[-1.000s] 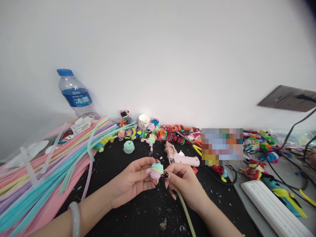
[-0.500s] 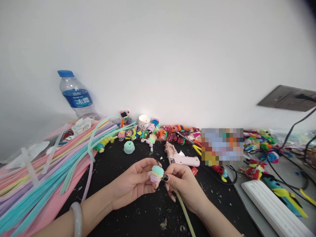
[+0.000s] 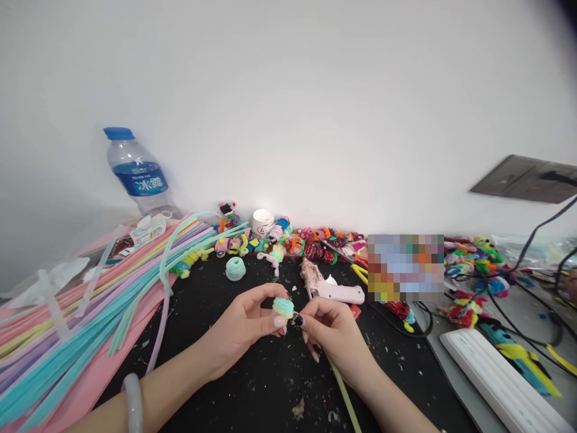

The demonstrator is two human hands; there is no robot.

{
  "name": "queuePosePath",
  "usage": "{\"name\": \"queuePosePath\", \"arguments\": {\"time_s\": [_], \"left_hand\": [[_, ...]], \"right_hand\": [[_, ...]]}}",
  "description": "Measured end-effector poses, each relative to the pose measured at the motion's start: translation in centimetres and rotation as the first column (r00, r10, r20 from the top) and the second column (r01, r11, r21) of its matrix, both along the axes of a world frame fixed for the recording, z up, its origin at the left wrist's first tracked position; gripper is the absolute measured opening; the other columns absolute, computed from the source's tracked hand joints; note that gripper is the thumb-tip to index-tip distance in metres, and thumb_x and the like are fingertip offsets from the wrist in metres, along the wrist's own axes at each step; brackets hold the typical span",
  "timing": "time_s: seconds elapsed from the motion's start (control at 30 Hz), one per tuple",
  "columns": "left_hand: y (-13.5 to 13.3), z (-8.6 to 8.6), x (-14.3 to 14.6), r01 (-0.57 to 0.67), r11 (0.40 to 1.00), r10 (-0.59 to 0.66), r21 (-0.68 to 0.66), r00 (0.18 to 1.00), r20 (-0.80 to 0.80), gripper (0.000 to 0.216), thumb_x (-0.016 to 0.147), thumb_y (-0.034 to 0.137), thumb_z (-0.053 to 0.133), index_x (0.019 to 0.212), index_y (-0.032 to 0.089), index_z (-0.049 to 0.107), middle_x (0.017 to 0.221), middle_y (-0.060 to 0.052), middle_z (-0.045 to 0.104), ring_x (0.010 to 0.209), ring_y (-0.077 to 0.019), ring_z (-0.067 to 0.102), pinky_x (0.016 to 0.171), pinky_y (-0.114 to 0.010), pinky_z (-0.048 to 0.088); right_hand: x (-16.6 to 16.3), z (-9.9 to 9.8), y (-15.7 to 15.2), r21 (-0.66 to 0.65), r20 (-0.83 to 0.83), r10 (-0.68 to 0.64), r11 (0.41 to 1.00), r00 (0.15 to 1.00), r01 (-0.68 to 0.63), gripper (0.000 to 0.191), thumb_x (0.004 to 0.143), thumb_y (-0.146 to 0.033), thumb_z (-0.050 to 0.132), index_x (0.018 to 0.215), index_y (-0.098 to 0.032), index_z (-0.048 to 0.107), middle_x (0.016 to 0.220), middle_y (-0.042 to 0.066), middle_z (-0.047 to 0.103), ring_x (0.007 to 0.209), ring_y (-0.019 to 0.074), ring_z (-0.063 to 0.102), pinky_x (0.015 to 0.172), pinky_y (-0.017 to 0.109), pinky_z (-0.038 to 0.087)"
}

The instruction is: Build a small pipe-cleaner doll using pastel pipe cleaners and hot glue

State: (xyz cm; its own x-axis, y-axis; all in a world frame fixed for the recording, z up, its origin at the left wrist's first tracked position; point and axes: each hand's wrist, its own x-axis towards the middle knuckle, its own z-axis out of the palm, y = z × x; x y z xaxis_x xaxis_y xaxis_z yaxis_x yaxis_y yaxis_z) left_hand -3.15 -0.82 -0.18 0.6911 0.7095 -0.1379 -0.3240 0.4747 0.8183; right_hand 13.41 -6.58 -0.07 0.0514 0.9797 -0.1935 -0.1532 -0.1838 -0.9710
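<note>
My left hand grips a small coiled pipe cleaner piece between thumb and fingers. Mint shows on top of it, with pale yellow below; the thumb covers much of its lower part. Close at its right side, my right hand pinches a pale yellow-green pipe cleaner, whose long end runs down past the palm to the bottom edge. The stretch inside the right fingers is hidden. Beyond both hands a mint pipe cleaner coil sits on the black mat.
A pink glue gun lies just behind my right hand. Pastel pipe cleaners spread over the left side, before a water bottle. Small colourful pipe cleaner figures line the wall. To the right are a white power strip and black cables.
My left hand has turned the coiled piece, tilting it and shifting it slightly left and up. Its lilac lower part is now mostly behind the thumb. My right hand keeps its pinch.
</note>
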Motion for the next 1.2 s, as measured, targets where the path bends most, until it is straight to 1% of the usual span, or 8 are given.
{"name": "queuePosePath", "arguments": {"time_s": [0.2,0.33,0.4,0.53,0.67,0.8,0.97,1.2], "left_hand": [[0.18,-0.11,0.24,-0.051,0.976,0.076,0.210,0.991,-0.110,0.025,0.064,0.013,0.073,0.087,0.020,0.064,0.093,0.000,0.055,0.066,-0.0122,0.059,0.063,-0.026,0.046],[0.18,-0.14,-0.03,-0.029,0.961,0.089,0.275,0.974,-0.208,0.030,0.069,0.019,0.070,0.098,0.020,0.061,0.081,0.000,0.060,0.063,-0.0153,0.061,0.058,-0.027,0.047],[0.14,-0.20,-0.18,-0.041,0.947,0.124,0.318,0.962,-0.244,0.032,0.070,0.020,0.069,0.101,0.020,0.061,0.078,-0.001,0.062,0.067,-0.0155,0.059,0.061,-0.025,0.046],[0.13,-0.25,-0.31,-0.044,0.909,0.183,0.414,0.936,-0.300,0.026,0.069,0.021,0.070,0.095,0.019,0.065,0.086,-0.003,0.064,0.079,-0.0169,0.058,0.074,-0.026,0.046],[0.17,-0.17,-0.16,0.003,0.912,0.147,0.411,0.931,-0.334,0.027,0.073,0.021,0.067,0.100,0.018,0.064,0.094,-0.005,0.066,0.087,-0.0198,0.059,0.082,-0.030,0.045],[0.24,-0.11,0.05,-0.042,0.904,0.171,0.425,0.947,-0.271,0.027,0.070,0.020,0.068,0.097,0.019,0.065,0.108,-0.007,0.057,0.088,-0.0197,0.057,0.078,-0.028,0.046],[0.41,-0.11,0.07,-0.111,0.897,0.218,0.428,0.954,-0.208,0.018,0.071,0.020,0.068,0.088,0.018,0.066,0.097,-0.005,0.057,0.081,-0.0170,0.055,0.074,-0.027,0.045],[0.47,-0.37,-0.20,-0.088,0.951,0.167,0.298,0.953,-0.254,0.026,0.074,0.024,0.066,0.100,0.019,0.062,0.084,-0.003,0.065,0.080,-0.0176,0.058,0.074,-0.027,0.043]], "right_hand": [[0.10,-0.05,0.12,-0.006,0.051,0.023,1.000,0.998,-0.022,0.024,0.065,-0.032,0.073,0.061,-0.014,0.057,0.046,-0.006,0.053,0.034,0.0053,0.041,0.032,0.017,0.033],[0.16,0.00,0.16,-0.007,0.080,0.026,1.000,0.996,-0.025,0.025,0.065,-0.033,0.073,0.061,-0.014,0.057,0.046,-0.005,0.052,0.033,0.0054,0.041,0.031,0.017,0.032],[0.15,0.02,0.14,-0.005,0.097,0.026,1.000,0.995,-0.026,0.025,0.065,-0.034,0.073,0.061,-0.014,0.057,0.046,-0.005,0.052,0.034,0.0055,0.041,0.031,0.017,0.032],[0.17,-0.09,0.14,-0.008,0.117,0.034,0.999,0.993,-0.033,0.027,0.067,-0.037,0.071,0.061,-0.015,0.056,0.045,-0.006,0.051,0.033,0.0052,0.039,0.031,0.017,0.031],[0.22,-0.30,0.19,0.001,0.153,0.037,0.999,0.987,-0.038,0.027,0.067,-0.036,0.070,0.062,-0.015,0.055,0.046,-0.006,0.050,0.033,0.0053,0.039,0.031,0.017,0.029],[0.22,-0.23,0.13,0.021,0.221,0.031,0.999,0.975,-0.036,0.024,0.069,-0.034,0.070,0.062,-0.015,0.057,0.047,-0.005,0.049,0.036,0.0055,0.039,0.033,0.017,0.030],[0.15,0.14,-0.05,0.043,0.272,0.042,0.997,0.961,-0.056,0.024,0.072,-0.037,0.067,0.064,-0.015,0.060,0.051,-0.003,0.052,0.041,0.0074,0.043,0.037,0.019,0.033],[0.16,0.44,0.01,0.028,0.260,0.075,0.996,0.963,-0.085,0.027,0.075,-0.041,0.063,0.072,-0.014,0.063,0.054,-0.002,0.055,0.040,0.0073,0.044,0.038,0.019,0.035]]}}
